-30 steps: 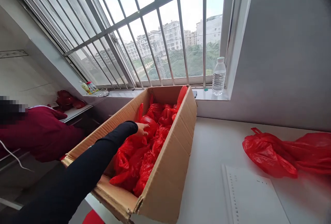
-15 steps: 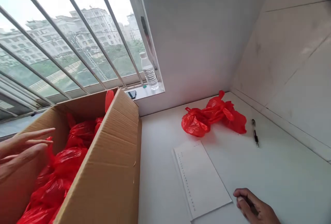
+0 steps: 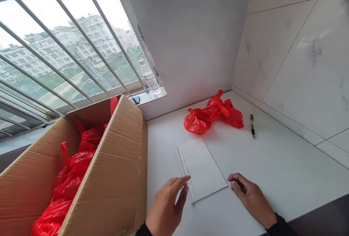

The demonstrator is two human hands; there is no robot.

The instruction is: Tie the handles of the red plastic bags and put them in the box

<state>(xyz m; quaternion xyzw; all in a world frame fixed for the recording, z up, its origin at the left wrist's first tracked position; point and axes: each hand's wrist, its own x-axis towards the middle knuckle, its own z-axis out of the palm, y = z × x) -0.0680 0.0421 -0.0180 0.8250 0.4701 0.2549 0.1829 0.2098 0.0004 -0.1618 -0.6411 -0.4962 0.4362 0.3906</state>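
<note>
My left hand (image 3: pixel 169 202) hovers at the left edge of a white notepad (image 3: pixel 205 168), thumb and fingers apart and holding nothing. Printed characters run down the pad's left side. Beside its lower right corner, my right hand (image 3: pixel 250 196) rests with fingers curled in against the thumb; nothing shows in it. Beyond the pad lies a crumpled pair of red plastic bags (image 3: pixel 199 121), knotted or bunched together. A black pen (image 3: pixel 252 127) lies to their right. Tied red bags (image 3: pixel 81 161) fill part of the cardboard box (image 3: pixel 114 167) on the left.
The box's raised flap stands between my left hand and the bags inside. On the windowsill are a clear water bottle (image 3: pixel 150 78) and a dark phone (image 3: pixel 135 100). Window bars (image 3: pixel 89 48) rise behind the box. A tiled wall (image 3: pixel 297 58) borders the white table (image 3: pixel 283 159) on the right.
My left hand has moved from over the box, rightward to the notepad, with nothing in it. My right hand stays curled near the pad's corner. The view has shifted slightly.
</note>
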